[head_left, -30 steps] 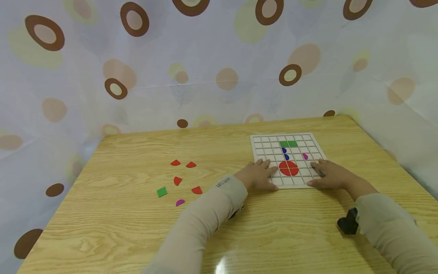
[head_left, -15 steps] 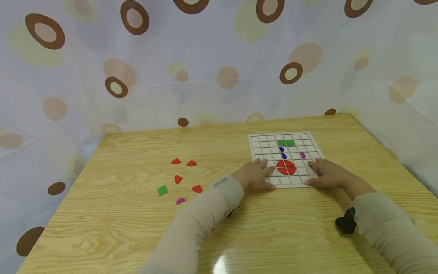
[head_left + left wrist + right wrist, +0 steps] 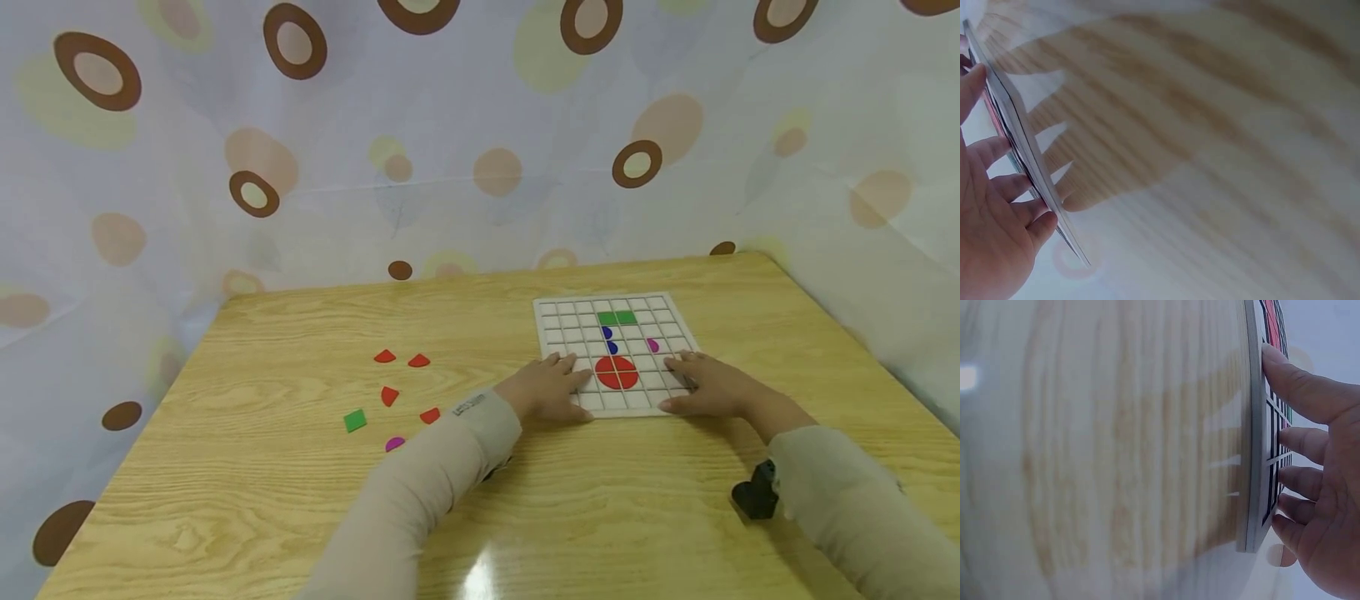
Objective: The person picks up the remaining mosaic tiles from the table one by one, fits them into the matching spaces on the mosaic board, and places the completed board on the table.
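A white gridded board (image 3: 562, 335) lies flat on the right half of the table. On it are a red circle made of quarter pieces (image 3: 607, 367), two green squares (image 3: 626, 317), two blue half-circles (image 3: 612, 347) and a purple half-circle (image 3: 652, 345). My left hand (image 3: 547, 389) rests on its near left corner, fingers spread over the surface. At the near right corner my right hand (image 3: 711, 385) touches the board in the same way. In the left wrist view, the fingertips of the left hand (image 3: 994, 212) meet the board's edge; the right wrist view shows the right thumb at the rim (image 3: 1252, 444).
Left of the board several loose pieces lie on the wooden table (image 3: 247, 500): red quarter-circles (image 3: 389, 396), a green square (image 3: 355, 420) and a purple half-circle (image 3: 394, 444). The left sleeve (image 3: 420, 500) passes close beside them. A spotted curtain (image 3: 450, 225) stands behind the table.
The board has slid a little to the left along with both hands resting on it. The pieces on it keep their places, and the loose pieces have not moved.
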The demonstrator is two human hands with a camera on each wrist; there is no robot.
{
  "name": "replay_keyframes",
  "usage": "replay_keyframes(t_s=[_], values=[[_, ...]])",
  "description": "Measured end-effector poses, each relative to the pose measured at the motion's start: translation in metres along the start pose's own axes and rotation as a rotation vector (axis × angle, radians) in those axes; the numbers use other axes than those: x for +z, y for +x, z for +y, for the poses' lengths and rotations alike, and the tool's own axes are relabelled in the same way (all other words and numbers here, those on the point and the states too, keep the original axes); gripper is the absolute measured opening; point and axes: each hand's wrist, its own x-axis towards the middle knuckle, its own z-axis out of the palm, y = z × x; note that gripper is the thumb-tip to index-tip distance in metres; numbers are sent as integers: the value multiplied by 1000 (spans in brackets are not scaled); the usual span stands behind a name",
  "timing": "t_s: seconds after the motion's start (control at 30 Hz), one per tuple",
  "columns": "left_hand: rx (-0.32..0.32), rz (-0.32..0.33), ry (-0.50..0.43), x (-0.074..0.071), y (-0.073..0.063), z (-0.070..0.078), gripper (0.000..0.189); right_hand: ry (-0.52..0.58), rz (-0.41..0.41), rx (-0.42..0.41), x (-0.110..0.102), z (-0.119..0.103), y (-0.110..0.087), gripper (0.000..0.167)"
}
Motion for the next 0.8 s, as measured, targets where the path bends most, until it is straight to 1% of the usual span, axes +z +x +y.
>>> replay_keyframes(t_s=[0.13, 0.3, 0.5, 0.8], values=[[-4, 0, -3, 2, -1, -3, 68, 5, 2, -20, 3, 1, 1, 87], [-2, 8, 24, 4, -3, -8, 68, 9, 14, -40, 4, -1, 3, 86], [1, 6, 43, 5, -9, -14, 68, 15, 20, -69, 5, -8, 4, 85], [-1, 13, 9, 9, -21, -24, 68, 34, 22, -108, 11, -16, 8, 86]])
